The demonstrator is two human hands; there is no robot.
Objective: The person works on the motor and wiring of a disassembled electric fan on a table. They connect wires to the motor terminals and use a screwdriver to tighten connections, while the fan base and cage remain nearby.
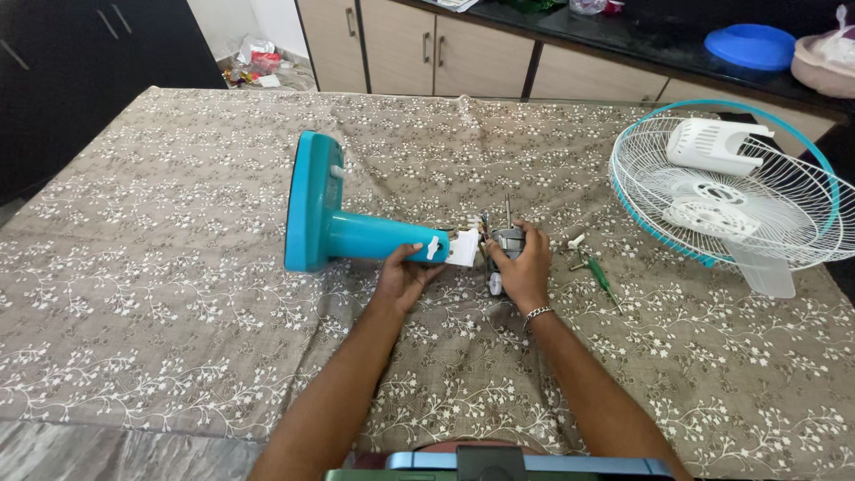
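Fan stand (343,233), teal, lying on its side mid-table | left hand (405,274) curled around neck end | right hand (519,265) wrapped over bare motor (505,242) | likely rigid, base-heavy; wires at the joint fragile | grip neck, not wires | screwdriver (598,274) nearby

We get even, soft daylight, bright enough throughout. Shadows are faint: a weak one under the teal fan stand (343,227), another under the wire fan guard (726,191). Mild glare on the dark countertop (623,40) at top right. Focus is sharp at centre; the floral tablecloth (178,294) softens slightly toward the corners. We see wide-angle bowing along the table edges.
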